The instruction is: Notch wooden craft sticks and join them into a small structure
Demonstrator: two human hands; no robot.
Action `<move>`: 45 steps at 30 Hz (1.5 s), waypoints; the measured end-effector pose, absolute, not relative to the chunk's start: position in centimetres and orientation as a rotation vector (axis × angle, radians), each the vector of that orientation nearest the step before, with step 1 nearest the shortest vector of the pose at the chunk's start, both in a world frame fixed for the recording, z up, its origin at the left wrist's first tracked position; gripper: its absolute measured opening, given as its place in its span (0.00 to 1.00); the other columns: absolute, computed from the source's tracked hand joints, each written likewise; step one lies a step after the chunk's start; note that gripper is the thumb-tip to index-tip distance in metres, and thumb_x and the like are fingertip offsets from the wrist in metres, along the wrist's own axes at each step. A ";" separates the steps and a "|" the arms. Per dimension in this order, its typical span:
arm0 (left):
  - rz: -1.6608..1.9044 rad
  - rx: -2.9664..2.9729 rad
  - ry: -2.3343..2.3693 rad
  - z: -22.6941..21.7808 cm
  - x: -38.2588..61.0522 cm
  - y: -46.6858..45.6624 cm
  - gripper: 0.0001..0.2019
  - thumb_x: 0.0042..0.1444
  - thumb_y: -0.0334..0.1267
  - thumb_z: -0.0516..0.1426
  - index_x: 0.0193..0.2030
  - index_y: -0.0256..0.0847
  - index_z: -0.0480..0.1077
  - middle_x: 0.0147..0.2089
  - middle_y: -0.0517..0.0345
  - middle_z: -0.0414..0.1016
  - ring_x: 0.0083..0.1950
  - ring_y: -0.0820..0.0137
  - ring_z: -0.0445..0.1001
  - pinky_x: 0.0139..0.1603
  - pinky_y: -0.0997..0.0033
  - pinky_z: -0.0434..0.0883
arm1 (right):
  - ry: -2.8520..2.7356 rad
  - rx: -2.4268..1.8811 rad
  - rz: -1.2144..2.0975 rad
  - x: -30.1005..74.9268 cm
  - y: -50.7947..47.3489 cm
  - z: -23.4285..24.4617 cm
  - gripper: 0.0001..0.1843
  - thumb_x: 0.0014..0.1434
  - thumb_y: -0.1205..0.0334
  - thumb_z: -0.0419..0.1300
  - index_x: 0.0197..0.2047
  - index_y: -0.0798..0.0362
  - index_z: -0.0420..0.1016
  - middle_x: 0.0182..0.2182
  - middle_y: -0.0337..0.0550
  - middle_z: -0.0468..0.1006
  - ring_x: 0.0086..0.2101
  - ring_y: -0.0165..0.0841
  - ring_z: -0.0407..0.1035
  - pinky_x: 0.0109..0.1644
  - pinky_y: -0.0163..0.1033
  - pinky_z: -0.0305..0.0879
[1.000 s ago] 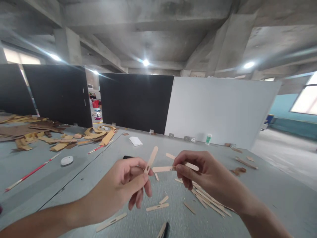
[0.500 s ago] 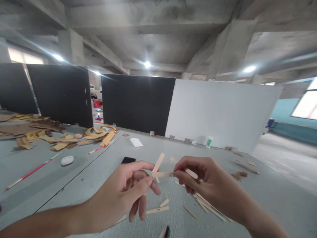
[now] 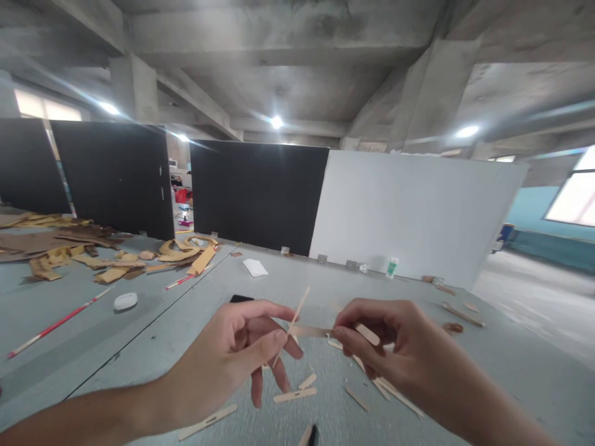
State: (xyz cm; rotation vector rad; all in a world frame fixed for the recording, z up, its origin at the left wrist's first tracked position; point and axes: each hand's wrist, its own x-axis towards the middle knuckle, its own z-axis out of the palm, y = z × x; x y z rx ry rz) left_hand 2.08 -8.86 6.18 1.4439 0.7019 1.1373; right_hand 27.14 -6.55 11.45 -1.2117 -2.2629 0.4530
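My left hand (image 3: 242, 356) pinches a thin wooden craft stick (image 3: 294, 319) that tilts up to the right and shows edge-on. My right hand (image 3: 388, 350) pinches a second flat stick (image 3: 309, 331) held level, its tip meeting the first stick between the two hands. A further stick end (image 3: 367, 334) pokes out by the right fingers. Both hands hover above the grey table (image 3: 195, 322). Several loose slotted sticks (image 3: 294, 394) lie on the table just under the hands.
Cardboard scraps (image 3: 116, 260) pile up at the far left, with a red-and-white rod (image 3: 56, 325) and a white oval object (image 3: 125, 301). A black item (image 3: 242, 298), white paper (image 3: 255, 267) and a glue bottle (image 3: 392, 267) sit farther back before black and white partition panels.
The left hand has turned its stick from flat-on to edge-on, and the right hand's level stick has moved in against it. Both hands sit slightly lower and to the right.
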 end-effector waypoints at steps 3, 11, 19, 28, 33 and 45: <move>1.137 1.423 0.686 6.1 2.2 -8.7 0.17 0.68 0.45 0.63 0.56 0.37 0.74 0.41 0.48 0.85 0.32 0.68 0.84 0.22 0.80 0.74 | -2.263 -1.205 0.420 27.0 -6.8 11.6 0.15 0.69 0.50 0.62 0.33 0.46 0.82 0.20 0.33 0.70 0.21 0.30 0.66 0.24 0.36 0.61; 1.110 1.361 0.694 6.1 2.5 -8.7 0.14 0.65 0.47 0.66 0.46 0.37 0.78 0.39 0.47 0.86 0.34 0.66 0.85 0.22 0.80 0.74 | -2.253 -1.219 0.527 26.9 -7.7 11.9 0.15 0.69 0.50 0.63 0.32 0.47 0.81 0.21 0.33 0.71 0.21 0.29 0.68 0.25 0.35 0.64; 1.161 1.325 0.659 5.6 2.6 -8.3 0.16 0.65 0.47 0.66 0.47 0.35 0.78 0.42 0.43 0.87 0.38 0.62 0.87 0.22 0.79 0.75 | -2.191 -1.184 0.749 26.8 -7.8 11.9 0.09 0.67 0.56 0.68 0.34 0.48 0.82 0.25 0.34 0.79 0.21 0.26 0.72 0.26 0.30 0.65; 1.149 1.346 0.664 5.7 2.7 -8.6 0.14 0.68 0.46 0.63 0.48 0.36 0.76 0.42 0.45 0.87 0.40 0.61 0.87 0.25 0.77 0.76 | -2.183 -1.166 0.811 26.4 -7.9 11.9 0.11 0.68 0.55 0.67 0.33 0.49 0.81 0.24 0.35 0.79 0.20 0.26 0.71 0.25 0.31 0.65; 1.183 1.332 0.640 5.7 2.7 -8.8 0.13 0.67 0.45 0.64 0.47 0.36 0.76 0.41 0.46 0.86 0.38 0.64 0.86 0.25 0.76 0.77 | -2.181 -1.161 0.753 26.6 -7.8 12.0 0.10 0.68 0.54 0.67 0.35 0.48 0.81 0.25 0.34 0.79 0.21 0.27 0.72 0.26 0.32 0.66; 1.174 1.340 0.620 6.2 2.4 -8.7 0.11 0.68 0.43 0.64 0.42 0.35 0.77 0.37 0.52 0.82 0.32 0.70 0.81 0.27 0.76 0.77 | -2.201 -1.152 0.679 27.2 -7.8 12.3 0.12 0.68 0.54 0.67 0.33 0.48 0.79 0.23 0.33 0.75 0.21 0.28 0.71 0.27 0.32 0.65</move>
